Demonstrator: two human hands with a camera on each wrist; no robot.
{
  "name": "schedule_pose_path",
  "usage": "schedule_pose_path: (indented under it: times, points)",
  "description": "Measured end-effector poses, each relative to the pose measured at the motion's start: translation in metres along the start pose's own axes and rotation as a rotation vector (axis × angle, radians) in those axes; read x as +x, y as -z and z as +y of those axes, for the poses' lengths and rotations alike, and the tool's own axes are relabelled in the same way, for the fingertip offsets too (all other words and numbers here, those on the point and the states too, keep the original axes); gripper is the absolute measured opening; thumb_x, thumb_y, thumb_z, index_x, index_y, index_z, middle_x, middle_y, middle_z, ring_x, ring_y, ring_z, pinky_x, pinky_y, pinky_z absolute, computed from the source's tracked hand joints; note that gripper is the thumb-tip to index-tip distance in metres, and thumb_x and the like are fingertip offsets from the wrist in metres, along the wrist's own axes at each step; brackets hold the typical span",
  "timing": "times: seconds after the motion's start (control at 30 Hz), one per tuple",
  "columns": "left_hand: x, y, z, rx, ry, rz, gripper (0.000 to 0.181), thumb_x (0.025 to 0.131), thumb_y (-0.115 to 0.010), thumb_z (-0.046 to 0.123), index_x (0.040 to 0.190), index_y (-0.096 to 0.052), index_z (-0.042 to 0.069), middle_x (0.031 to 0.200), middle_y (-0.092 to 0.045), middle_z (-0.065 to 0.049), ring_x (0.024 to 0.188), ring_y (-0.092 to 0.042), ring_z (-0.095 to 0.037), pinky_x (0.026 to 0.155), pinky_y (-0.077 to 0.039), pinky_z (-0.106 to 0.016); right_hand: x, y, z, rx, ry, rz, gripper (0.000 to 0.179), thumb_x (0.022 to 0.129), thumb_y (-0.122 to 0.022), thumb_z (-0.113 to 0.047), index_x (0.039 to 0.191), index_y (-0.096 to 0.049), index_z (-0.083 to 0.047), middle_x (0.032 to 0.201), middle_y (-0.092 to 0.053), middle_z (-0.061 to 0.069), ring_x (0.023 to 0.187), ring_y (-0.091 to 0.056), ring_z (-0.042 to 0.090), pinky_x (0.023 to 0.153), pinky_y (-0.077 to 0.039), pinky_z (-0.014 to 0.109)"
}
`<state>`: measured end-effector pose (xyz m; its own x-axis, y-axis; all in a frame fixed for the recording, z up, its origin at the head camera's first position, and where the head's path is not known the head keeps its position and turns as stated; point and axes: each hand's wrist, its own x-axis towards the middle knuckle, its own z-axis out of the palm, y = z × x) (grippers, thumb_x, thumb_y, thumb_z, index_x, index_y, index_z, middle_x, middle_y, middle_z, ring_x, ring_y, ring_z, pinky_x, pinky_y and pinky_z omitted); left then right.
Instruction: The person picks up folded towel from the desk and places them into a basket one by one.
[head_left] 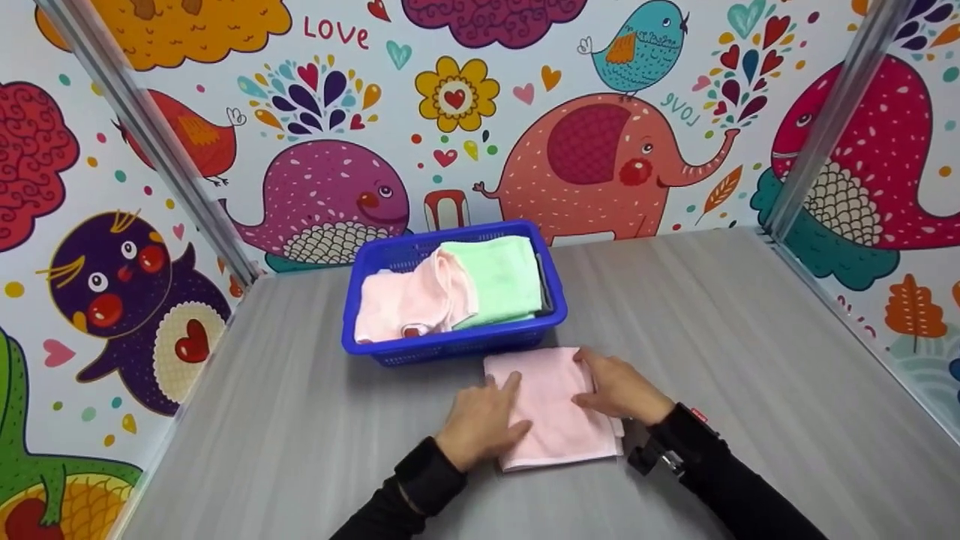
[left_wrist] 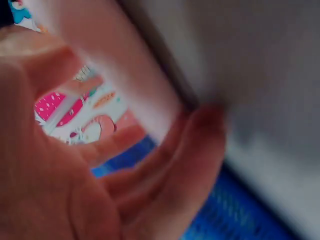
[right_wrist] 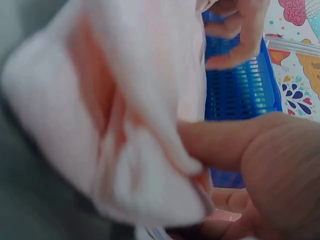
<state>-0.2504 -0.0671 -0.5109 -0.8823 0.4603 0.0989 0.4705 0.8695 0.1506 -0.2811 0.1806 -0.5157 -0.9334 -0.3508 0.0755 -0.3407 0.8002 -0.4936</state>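
A folded pink towel lies flat on the table in front of the basket. My left hand rests at its left side, index finger extended over the cloth and thumb on its lower left part. In the left wrist view the fingers look nearly straight against the towel's edge. At the opposite side my right hand holds the right edge. The right wrist view shows that thumb on the layered folds, with the other fingers partly hidden behind the cloth.
Behind the towel stands a blue plastic basket holding pink towels, a light green towel and something dark grey at its right end. Printed cartoon walls with metal corner posts enclose the grey table.
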Motion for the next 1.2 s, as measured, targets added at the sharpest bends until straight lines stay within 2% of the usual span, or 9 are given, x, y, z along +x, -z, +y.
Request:
schedule_pose_path:
  times: [0.13, 0.23, 0.37, 0.53, 0.7, 0.87, 1.0, 1.1, 1.2]
  points:
    - [0.004, -0.003, 0.000, -0.346, -0.072, -0.050, 0.054, 0.079, -0.076, 0.015, 0.126, -0.049, 0.014, 0.100, -0.062, -0.010, 0.079, -0.061, -0.022, 0.070, -0.053, -0.034, -0.001, -0.003, -0.005, -0.025, 0.105, 0.048, 0.051, 0.078, -0.083, -0.005, 0.123, -0.059, 0.002, 0.101, -0.071, 0.022, 0.090, -0.067, 0.039, 0.079, -0.055, 0.054]
    - [0.006, -0.005, -0.004, -0.472, -0.132, -0.033, 0.055, 0.070, -0.076, 0.004, 0.117, -0.050, 0.014, 0.097, -0.058, -0.003, 0.085, -0.057, -0.017, 0.076, -0.049, -0.028, -0.001, -0.005, -0.008, -0.044, 0.146, 0.069, 0.049, 0.076, -0.079, -0.002, 0.121, -0.060, 0.002, 0.097, -0.072, 0.021, 0.084, -0.067, 0.036, 0.074, -0.055, 0.050]
    - [0.008, -0.008, -0.006, -0.532, -0.163, 0.007, 0.057, 0.062, -0.080, -0.001, 0.111, -0.054, 0.011, 0.100, -0.060, -0.002, 0.093, -0.056, -0.015, 0.083, -0.049, -0.026, -0.001, -0.007, -0.010, -0.042, 0.158, 0.068, 0.048, 0.075, -0.077, -0.002, 0.119, -0.059, 0.001, 0.094, -0.071, 0.018, 0.080, -0.066, 0.032, 0.072, -0.055, 0.047]
    - [0.008, -0.004, -0.005, -0.557, -0.151, 0.016, 0.061, 0.056, -0.084, -0.001, 0.109, -0.055, 0.009, 0.102, -0.061, -0.002, 0.096, -0.057, -0.016, 0.087, -0.050, -0.027, -0.001, -0.003, -0.010, -0.006, 0.152, 0.024, 0.048, 0.073, -0.075, -0.001, 0.120, -0.061, -0.001, 0.097, -0.070, 0.013, 0.082, -0.063, 0.026, 0.075, -0.054, 0.043]
    - [0.006, 0.010, -0.006, -0.564, -0.168, 0.018, 0.060, 0.056, -0.082, -0.002, 0.108, -0.055, 0.008, 0.098, -0.057, -0.001, 0.093, -0.053, -0.015, 0.083, -0.047, -0.025, -0.002, 0.009, -0.016, 0.034, 0.162, -0.021, 0.046, 0.076, -0.074, -0.001, 0.120, -0.067, -0.006, 0.110, -0.073, 0.010, 0.088, -0.061, 0.022, 0.078, -0.052, 0.040]
    - [0.000, 0.031, -0.003, -0.648, -0.196, 0.024, 0.060, 0.058, -0.080, -0.004, 0.111, -0.056, 0.008, 0.101, -0.057, 0.000, 0.093, -0.052, -0.014, 0.083, -0.046, -0.023, -0.007, 0.032, -0.024, 0.023, 0.207, -0.041, 0.040, 0.080, -0.075, -0.002, 0.119, -0.072, -0.010, 0.114, -0.074, 0.006, 0.090, -0.062, 0.021, 0.081, -0.051, 0.039]
    - [-0.002, 0.045, -0.002, -0.719, -0.221, 0.047, 0.061, 0.059, -0.079, -0.004, 0.114, -0.056, 0.008, 0.104, -0.056, 0.001, 0.094, -0.051, -0.013, 0.083, -0.045, -0.023, -0.012, 0.048, -0.030, 0.027, 0.255, -0.004, 0.034, 0.083, -0.074, -0.003, 0.116, -0.075, -0.011, 0.113, -0.076, 0.004, 0.091, -0.064, 0.021, 0.081, -0.053, 0.037]
    - [-0.003, 0.054, -0.003, -0.733, -0.231, 0.076, 0.060, 0.059, -0.078, -0.005, 0.114, -0.056, 0.008, 0.104, -0.055, 0.001, 0.094, -0.050, -0.013, 0.082, -0.044, -0.024, -0.014, 0.054, -0.035, 0.030, 0.292, 0.046, 0.033, 0.084, -0.074, -0.003, 0.115, -0.077, -0.012, 0.112, -0.077, 0.003, 0.091, -0.066, 0.020, 0.081, -0.054, 0.036]
    - [-0.004, 0.060, -0.006, -0.731, -0.238, 0.103, 0.059, 0.060, -0.077, -0.005, 0.113, -0.055, 0.007, 0.102, -0.053, 0.001, 0.092, -0.050, -0.013, 0.080, -0.044, -0.024, -0.014, 0.055, -0.040, 0.033, 0.304, 0.093, 0.033, 0.084, -0.074, -0.002, 0.115, -0.077, -0.011, 0.110, -0.078, 0.002, 0.083, -0.061, 0.017, 0.076, -0.050, 0.031]
